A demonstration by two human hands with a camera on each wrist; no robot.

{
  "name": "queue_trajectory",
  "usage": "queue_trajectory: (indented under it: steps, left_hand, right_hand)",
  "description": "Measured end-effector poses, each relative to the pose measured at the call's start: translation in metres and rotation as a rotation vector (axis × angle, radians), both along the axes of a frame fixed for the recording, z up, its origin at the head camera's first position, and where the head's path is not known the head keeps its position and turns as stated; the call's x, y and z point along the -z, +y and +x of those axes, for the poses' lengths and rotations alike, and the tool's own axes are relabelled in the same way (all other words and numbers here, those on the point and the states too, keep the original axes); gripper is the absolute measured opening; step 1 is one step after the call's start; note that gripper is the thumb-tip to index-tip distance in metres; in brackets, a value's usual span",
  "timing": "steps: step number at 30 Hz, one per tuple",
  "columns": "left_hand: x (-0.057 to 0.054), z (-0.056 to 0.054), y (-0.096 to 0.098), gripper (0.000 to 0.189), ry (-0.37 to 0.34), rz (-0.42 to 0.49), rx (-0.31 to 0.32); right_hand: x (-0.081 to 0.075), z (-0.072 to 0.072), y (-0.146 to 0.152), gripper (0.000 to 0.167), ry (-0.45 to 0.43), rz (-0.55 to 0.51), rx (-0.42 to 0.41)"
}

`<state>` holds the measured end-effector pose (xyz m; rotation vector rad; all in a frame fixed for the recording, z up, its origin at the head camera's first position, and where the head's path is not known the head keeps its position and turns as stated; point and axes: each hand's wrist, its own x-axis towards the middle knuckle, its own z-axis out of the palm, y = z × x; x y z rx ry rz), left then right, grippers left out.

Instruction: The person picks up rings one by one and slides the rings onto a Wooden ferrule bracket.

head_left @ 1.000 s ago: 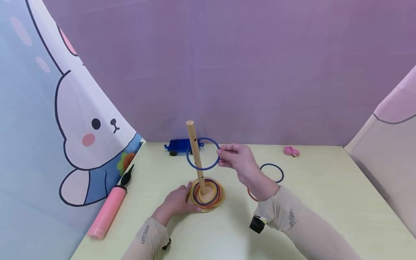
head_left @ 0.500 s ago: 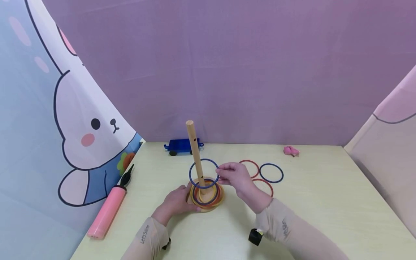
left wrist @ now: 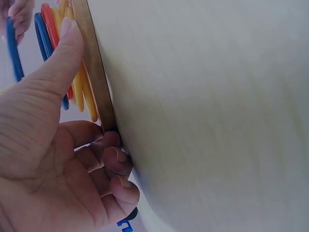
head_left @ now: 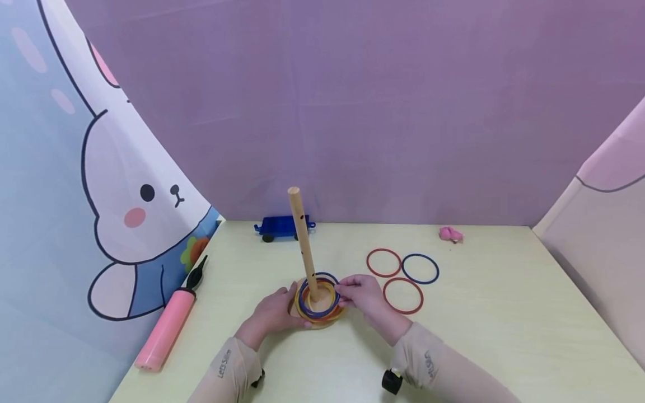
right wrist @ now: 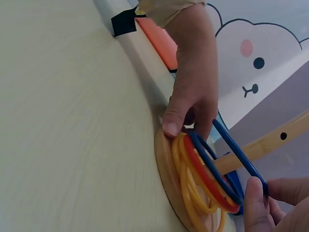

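A wooden peg [head_left: 302, 238] stands upright on a round wooden base [right wrist: 165, 162]. My left hand [head_left: 274, 310] grips the edge of that base, thumb on top and fingers curled at its far side. Round the foot of the peg lie several yellow rings [right wrist: 186, 191], a red ring [right wrist: 205, 175] and a blue ring [right wrist: 212, 166]. Between thumb and fingers, my right hand [head_left: 367, 296] pinches another blue ring [right wrist: 240, 151]. This ring encircles the peg, tilted, just above the stack. In the left wrist view the stack is partly hidden by the left thumb.
Right of the stand, two red rings [head_left: 367, 262] and a blue ring [head_left: 438, 271] lie flat on the table. A blue toy wagon [head_left: 279, 226] is behind the peg. At left lies a pink hand pump [head_left: 168, 330]; a small pink object [head_left: 450, 234] sits at the back right.
My right hand has moved down along the peg, lowering the blue ring from near mid-height to just above the stack. The left hand stays on the base.
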<state>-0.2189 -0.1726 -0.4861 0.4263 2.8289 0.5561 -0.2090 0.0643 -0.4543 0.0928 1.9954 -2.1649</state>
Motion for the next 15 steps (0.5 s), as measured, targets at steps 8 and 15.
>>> queue_trajectory:
  steps: [8, 15]
  left_hand:
    - [-0.001, 0.002, 0.000, 0.110, -0.009, 0.009, 0.006]
    - [-0.002, 0.002, 0.000, 0.111, -0.018, 0.023, -0.001]
  right_hand:
    - [0.011, -0.001, 0.001, 0.018, -0.001, 0.022, 0.051]
    - [0.013, -0.004, 0.027, 0.015, 0.039, 0.095, 0.107]
